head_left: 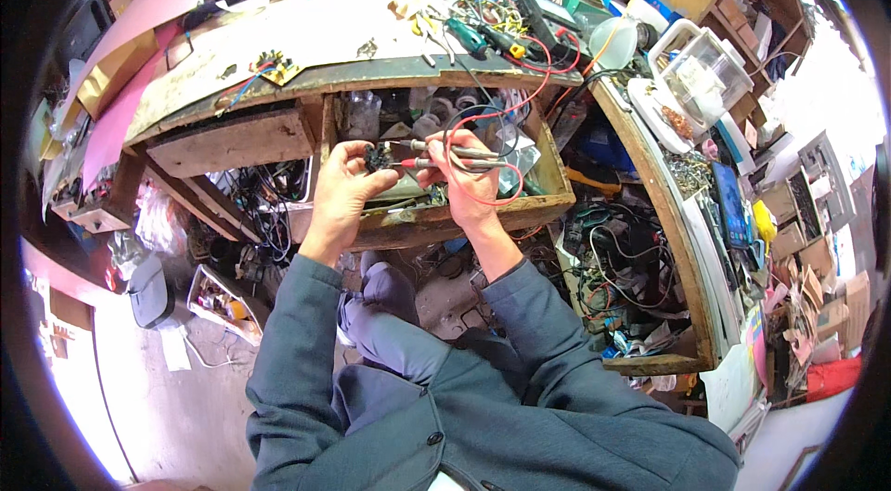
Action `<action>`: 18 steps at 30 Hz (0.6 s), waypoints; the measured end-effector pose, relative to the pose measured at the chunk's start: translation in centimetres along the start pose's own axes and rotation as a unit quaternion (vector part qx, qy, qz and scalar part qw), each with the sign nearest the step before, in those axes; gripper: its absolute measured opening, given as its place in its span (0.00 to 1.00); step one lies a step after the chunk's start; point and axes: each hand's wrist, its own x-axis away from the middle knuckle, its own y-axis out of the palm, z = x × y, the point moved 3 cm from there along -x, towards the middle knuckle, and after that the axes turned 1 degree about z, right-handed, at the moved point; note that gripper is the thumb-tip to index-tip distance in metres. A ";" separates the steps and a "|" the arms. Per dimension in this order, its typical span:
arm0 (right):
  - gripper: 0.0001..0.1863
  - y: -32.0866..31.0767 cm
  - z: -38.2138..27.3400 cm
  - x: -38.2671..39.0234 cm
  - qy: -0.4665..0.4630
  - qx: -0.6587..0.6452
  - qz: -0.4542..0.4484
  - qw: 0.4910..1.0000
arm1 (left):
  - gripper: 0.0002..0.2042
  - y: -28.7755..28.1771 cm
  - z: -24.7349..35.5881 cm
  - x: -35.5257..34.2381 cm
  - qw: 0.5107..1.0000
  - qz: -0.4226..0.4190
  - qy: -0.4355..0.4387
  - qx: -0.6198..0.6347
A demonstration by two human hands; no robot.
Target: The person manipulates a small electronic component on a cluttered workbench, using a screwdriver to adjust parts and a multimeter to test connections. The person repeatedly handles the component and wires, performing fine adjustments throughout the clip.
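Note:
Above an open wooden drawer, my left hand pinches a small dark component between thumb and fingers. Its exact kind is too small to make out. My right hand grips a pair of test probes, one red and one black. Both probe tips point left at the component; whether they touch it I cannot tell. A red test lead loops from my right hand up over the bench edge. Jars and loose parts lie in the drawer beneath my hands.
On the bench lie a small circuit board with wires, a green-handled tool and tangled cables. At the right, a clear plastic container and a blue phone-like device sit on the side bench. Cables fill the shelf below.

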 end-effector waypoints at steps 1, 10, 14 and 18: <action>0.05 0.0 0.0 0.0 -0.006 -0.008 0.002 1.000 | 0.26 -0.1 -0.1 -0.1 1.000 0.002 -0.001 -0.001; 0.06 -0.3 0.2 -0.2 0.003 -0.003 -0.013 1.000 | 0.26 0.2 -0.1 -0.1 1.000 -0.008 0.001 0.016; 0.06 -0.1 0.0 -0.2 0.018 -0.002 -0.003 1.000 | 0.26 0.3 0.2 0.1 1.000 -0.001 0.000 0.006; 0.08 0.1 -0.2 -0.2 0.003 0.023 -0.003 1.000 | 0.26 0.1 -0.1 -0.1 1.000 -0.004 0.019 -0.016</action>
